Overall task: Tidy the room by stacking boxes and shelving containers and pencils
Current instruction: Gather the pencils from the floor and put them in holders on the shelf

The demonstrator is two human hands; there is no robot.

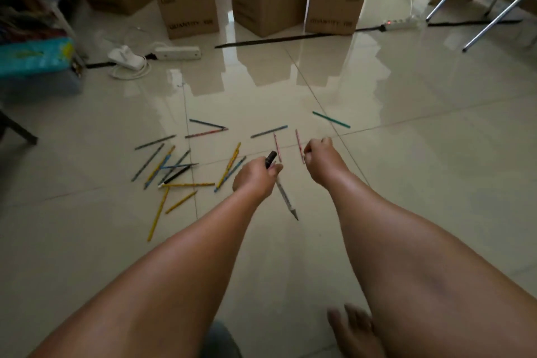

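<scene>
Item: my left hand (255, 174), frame centre, fingers curled round a white marker (283, 187) with a black cap, its tip pointing to the lower right. Item: my right hand (318, 154), just right of it, fingers curled onto a pink pencil (298, 144) lying on the tiled floor (406, 154). Item: loose pencils (174, 171), yellow, blue and grey, scattered left of centre. Item: one teal pencil (331, 119), apart, upper right of my hands. Item: cardboard boxes (189, 6), top of frame.

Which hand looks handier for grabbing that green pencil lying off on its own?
The right hand, probably. The green pencil lies just beyond it on the same side, while the left hand already grips a marker and sits farther away.
</scene>
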